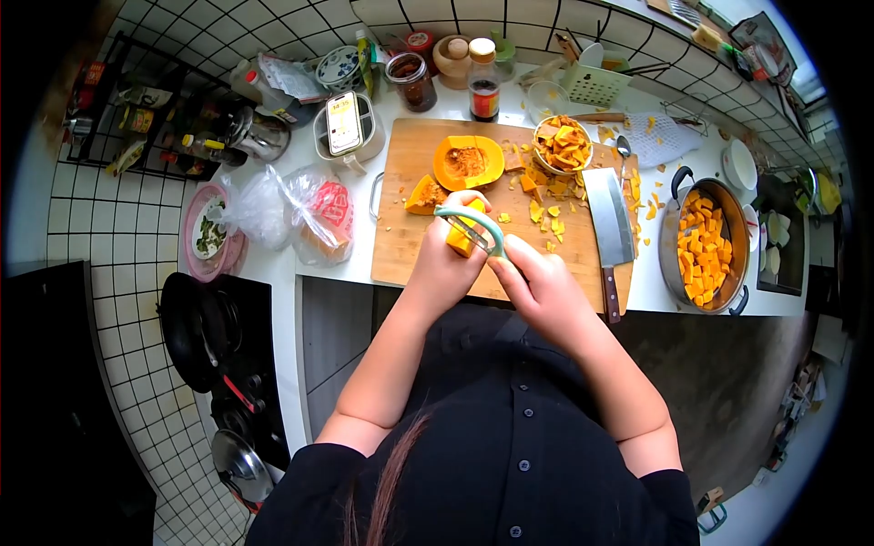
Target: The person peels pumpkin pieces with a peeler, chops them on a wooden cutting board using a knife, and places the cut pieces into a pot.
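Note:
My left hand (446,259) is closed around a piece of orange pumpkin (462,235), held over the near part of a wooden cutting board (414,250). A light green peeler (492,233) is in my right hand (542,280), its head lying across the pumpkin piece. Behind my hands a pumpkin half (482,150) rests cut side up with seeds showing, beside a smaller pumpkin wedge (421,194). A bowl heaped with peel (563,146) stands at the board's back right. Loose peel scraps (551,218) are scattered near it.
A cleaver (610,218) lies at the board's right, its handle over the front edge. Further right stands a pot of pumpkin cubes (704,246). A sauce bottle (483,82) and a jar (411,84) stand behind the board. Plastic bags (314,214) lie left; pans (196,328) sit on the stove.

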Motion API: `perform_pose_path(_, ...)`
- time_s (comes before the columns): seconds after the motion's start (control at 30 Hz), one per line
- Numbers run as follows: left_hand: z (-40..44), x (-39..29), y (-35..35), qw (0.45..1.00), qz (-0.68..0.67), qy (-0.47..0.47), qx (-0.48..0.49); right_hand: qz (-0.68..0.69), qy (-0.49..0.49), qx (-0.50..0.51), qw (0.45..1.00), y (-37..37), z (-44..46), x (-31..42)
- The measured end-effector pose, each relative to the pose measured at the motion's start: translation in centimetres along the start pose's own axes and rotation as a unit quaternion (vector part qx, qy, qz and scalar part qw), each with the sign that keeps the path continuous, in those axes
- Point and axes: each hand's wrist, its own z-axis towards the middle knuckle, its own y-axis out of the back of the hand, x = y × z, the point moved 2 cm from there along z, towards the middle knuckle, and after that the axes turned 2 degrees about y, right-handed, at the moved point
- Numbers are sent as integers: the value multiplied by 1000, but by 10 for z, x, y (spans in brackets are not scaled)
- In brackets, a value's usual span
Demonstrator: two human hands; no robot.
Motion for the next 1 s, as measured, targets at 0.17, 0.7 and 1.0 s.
perform_pose_path(0.17,-3,0,3,1000,-8,-7,15,-116,55,-48,991,-1,2,-7)
perform_pose_path(0.7,-13,-20,14,997,-48,19,-49,-26,-64,-256,964,61,-8,-43)
perform_pose_path(1.0,-19,-40,7,995,43,-91,-12,32,-85,-213,973,46,-12,-39)
